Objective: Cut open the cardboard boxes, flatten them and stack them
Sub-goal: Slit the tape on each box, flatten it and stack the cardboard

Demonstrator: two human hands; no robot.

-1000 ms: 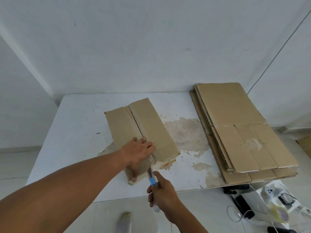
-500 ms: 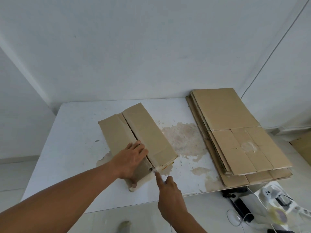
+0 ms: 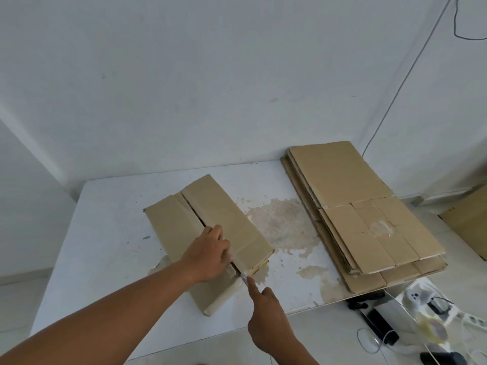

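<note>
- The bench (image 3: 87,246), white with worn patches, carries the work. The cardboard box (image 3: 221,214) lies aslant on its middle, top flaps uppermost.
- The seam (image 3: 194,212) between the flaps is parted along its far stretch into a dark slit. The inside of the box is hidden, so no contents are shown.
- The left hand (image 3: 208,255) is laid palm down on the left flap (image 3: 168,227). Its fingers are relaxed and reach the seam; nothing is gripped, and the card is only pressed flat.
- The cutter (image 3: 243,277) is set at the near end of the seam, with only a short pale piece of it showing.
- The right hand (image 3: 268,322) is closed round the cutter's handle, with the index finger stretched along its back.
- The step in hand is judged to be the slitting of the near end of the seam.
  - The blade is best kept shallow and run straight along the seam line.
  - The stroke should be kept clear of the left fingers, which lie just beside its path.
  - The flap should be held down firmly so that the box is not dragged across the bench.
- A stack of flattened boxes (image 3: 350,206) lies at the right end of the bench, well apart from the box and overhanging the near edge. The opened box is to be laid there once flattened.
- On the floor (image 3: 329,338) at lower right, a white power strip (image 3: 413,296) and a roll of tape (image 3: 432,329) lie in what may be a clear bag; the view there is blurred.
</note>
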